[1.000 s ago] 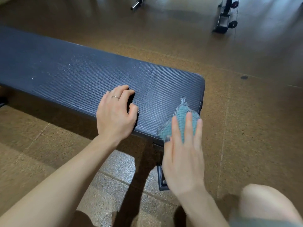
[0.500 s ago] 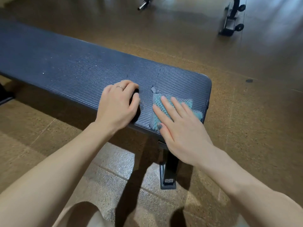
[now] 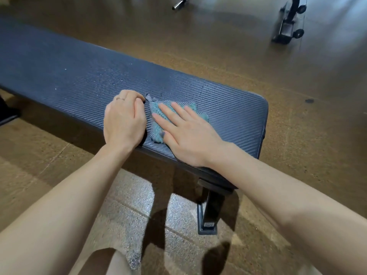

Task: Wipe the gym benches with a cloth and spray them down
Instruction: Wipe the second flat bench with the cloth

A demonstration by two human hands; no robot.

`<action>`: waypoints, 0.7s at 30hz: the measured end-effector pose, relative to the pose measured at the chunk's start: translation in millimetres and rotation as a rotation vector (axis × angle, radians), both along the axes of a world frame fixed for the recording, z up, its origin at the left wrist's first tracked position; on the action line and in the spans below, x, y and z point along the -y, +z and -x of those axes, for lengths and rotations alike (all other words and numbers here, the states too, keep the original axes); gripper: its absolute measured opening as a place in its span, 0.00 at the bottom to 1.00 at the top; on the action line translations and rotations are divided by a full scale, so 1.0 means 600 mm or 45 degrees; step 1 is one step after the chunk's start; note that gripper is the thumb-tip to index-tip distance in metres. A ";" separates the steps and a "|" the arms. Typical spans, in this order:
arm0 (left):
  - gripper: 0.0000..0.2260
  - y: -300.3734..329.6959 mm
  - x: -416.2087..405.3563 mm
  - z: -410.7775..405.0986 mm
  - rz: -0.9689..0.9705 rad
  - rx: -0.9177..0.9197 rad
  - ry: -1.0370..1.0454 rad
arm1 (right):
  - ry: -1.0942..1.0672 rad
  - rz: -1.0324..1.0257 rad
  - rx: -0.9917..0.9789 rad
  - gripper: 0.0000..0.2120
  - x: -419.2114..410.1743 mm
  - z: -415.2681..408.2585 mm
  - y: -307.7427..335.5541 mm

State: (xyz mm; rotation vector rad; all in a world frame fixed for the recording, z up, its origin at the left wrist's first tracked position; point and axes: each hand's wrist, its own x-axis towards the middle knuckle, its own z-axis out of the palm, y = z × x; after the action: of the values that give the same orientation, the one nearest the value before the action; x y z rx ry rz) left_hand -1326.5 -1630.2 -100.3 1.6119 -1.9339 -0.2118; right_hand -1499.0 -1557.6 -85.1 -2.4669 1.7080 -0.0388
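Note:
A long dark-blue padded gym bench (image 3: 79, 76) with a woven texture runs from the left edge to the middle right. Fine droplets speckle its top. A teal cloth (image 3: 156, 128) lies flat on the pad near the front edge. My right hand (image 3: 188, 135) presses on the cloth with straight, spread fingers and covers most of it. My left hand (image 3: 123, 122) rests on the bench just left of the cloth, fingers curled under, a ring on one finger; nothing shows in it. No spray bottle is in view.
The bench's black leg and foot (image 3: 210, 211) stand on the brown speckled floor below my right forearm. A black wheeled equipment base (image 3: 288, 26) sits at the far right. A metal bar end (image 3: 176, 5) lies at the top. My knee (image 3: 111, 262) shows at the bottom.
My right hand has slid the cloth leftwards from the bench's end corner until it lies next to my left hand. The left hand has stayed in place, fingers curling further.

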 end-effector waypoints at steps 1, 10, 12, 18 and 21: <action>0.15 0.000 -0.001 0.000 -0.003 0.002 0.001 | -0.007 0.026 0.001 0.27 -0.027 0.009 0.000; 0.14 -0.002 -0.001 0.007 -0.004 0.002 0.044 | 0.063 0.038 -0.030 0.28 -0.101 0.044 0.002; 0.15 -0.005 0.001 0.005 -0.002 0.008 0.048 | 0.063 0.040 0.008 0.28 -0.027 0.007 -0.001; 0.14 -0.004 0.001 0.002 -0.008 0.043 0.025 | 0.021 0.036 -0.003 0.27 -0.029 0.004 -0.001; 0.13 0.000 -0.002 0.004 -0.019 0.045 0.029 | 0.037 -0.010 -0.035 0.27 -0.125 0.054 0.008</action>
State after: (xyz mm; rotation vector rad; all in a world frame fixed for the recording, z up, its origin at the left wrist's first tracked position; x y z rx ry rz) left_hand -1329.1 -1629.1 -100.5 1.6573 -1.9433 -0.1903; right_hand -1531.5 -1482.5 -80.3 -2.4974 1.6787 0.0049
